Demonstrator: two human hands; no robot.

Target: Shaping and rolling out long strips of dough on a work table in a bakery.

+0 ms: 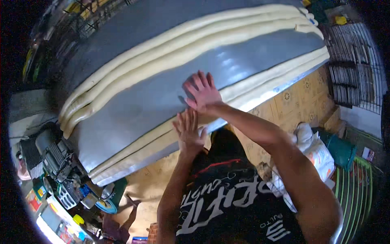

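Two long, thin dough ropes point(134, 151) run side by side along the near edge of a grey work table point(134, 110). My left hand point(189, 133) lies over these near ropes with its fingers stretched out. Just beyond and to the right, my right hand point(205, 94) has its fingers spread over the grey surface. Its heel is at the dough line, and the hand and wrist hide part of it. Neither hand is gripping anything. Farther back, several thicker dough rolls point(178, 55) curve the length of the table, with a short flap of dough point(308, 29) at their right end.
A machine with a motor point(55, 152) stands by the table's left end. Wire racks of trays point(355, 67) rise at the right. White sacks point(317, 154), a green bin point(340, 149) and patterned floor point(290, 97) lie to my right. Another person point(118, 227) is at lower left.
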